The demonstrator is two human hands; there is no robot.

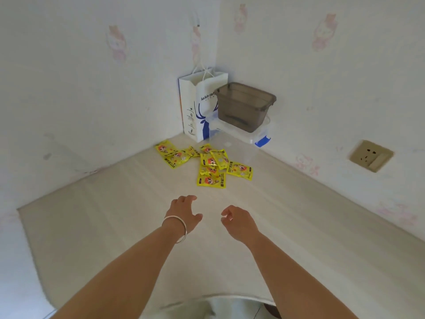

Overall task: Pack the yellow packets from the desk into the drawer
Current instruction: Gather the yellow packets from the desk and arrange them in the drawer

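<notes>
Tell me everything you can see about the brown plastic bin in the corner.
The bin is a small rectangular tub of smoky brown see-through plastic with a thicker rim and no lid on it. It looks empty. It stands upright on a clear lidded box with a blue latch, in the desk's far corner. A white paper bag stands right beside it on the left; whether they touch I cannot tell. Neither hand is near it.

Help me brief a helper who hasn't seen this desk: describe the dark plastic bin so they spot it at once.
Look to the desk's far corner, where the two walls meet. Right of the white paper bag, the smoky translucent bin sits on a clear container with a blue latch. It alone is dark and lidless.
</notes>
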